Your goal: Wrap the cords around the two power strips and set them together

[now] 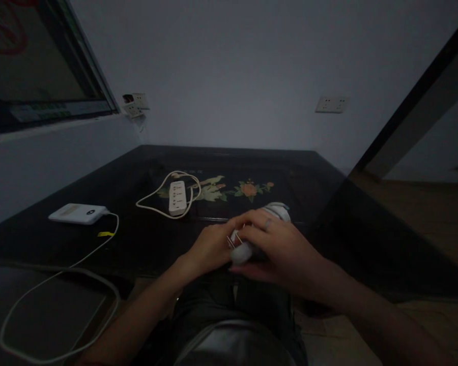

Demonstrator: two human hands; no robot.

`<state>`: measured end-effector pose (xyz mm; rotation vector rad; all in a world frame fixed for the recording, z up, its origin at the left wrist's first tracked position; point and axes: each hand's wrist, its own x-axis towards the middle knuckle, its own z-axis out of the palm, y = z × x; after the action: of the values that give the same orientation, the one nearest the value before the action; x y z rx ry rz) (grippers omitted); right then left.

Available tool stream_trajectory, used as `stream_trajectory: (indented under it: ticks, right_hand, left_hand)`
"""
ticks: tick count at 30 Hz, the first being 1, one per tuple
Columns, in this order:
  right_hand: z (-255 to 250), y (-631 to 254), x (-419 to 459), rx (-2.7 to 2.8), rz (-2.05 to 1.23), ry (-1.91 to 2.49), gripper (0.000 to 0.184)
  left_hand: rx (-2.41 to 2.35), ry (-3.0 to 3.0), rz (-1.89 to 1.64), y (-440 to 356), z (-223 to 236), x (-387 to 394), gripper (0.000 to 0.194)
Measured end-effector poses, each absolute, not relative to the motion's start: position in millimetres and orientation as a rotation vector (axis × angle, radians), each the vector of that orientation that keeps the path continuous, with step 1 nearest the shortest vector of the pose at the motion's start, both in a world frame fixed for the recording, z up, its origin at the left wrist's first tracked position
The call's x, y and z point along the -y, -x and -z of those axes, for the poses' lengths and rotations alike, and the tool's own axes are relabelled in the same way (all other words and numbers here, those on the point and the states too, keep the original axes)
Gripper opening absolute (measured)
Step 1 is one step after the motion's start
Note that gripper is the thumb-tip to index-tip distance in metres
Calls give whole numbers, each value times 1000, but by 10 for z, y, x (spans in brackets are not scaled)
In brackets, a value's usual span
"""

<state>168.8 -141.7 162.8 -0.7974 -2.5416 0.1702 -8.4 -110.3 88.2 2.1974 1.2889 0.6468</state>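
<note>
A pale wall [232,76] rises at the far side of a dark, flower-painted table [328,213]. At its near edge, slightly right of the middle, the right hand [280,241] and left hand [211,246] meet over a pale, soft-looking bundle [242,253]. The bundle lies under the right hand, the nearer one, and its long axis seems to slant from near left to far right; the left hand comes in at its left side. The right fingers curl round it; the left fingertips are hidden, so I cannot tell whether they grip. Farther left lie a white power bank [78,214] with its cable and, nearer the middle, a power strip [177,197]. Smallest is a yellow scrap [106,234] just beside the cable.
</note>
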Motion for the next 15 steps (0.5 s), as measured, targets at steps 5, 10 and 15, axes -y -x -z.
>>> stream_trajectory:
  ticks: [5, 10, 15]
  right_hand:
    - [-1754, -1667, 994, 2651, -339, 1247, 35]
    - [-1559, -1859, 678, 2618, -795, 1425, 54]
    - [-1282, -2040, 493, 2549, -1271, 1312, 56]
  left_hand:
    - [-1245, -2646, -317, 19, -929, 1163, 22]
    - [-1173, -2826, -328, 23, -878, 1171, 21]
    - [-1180, -2857, -453, -1, -764, 1183, 33]
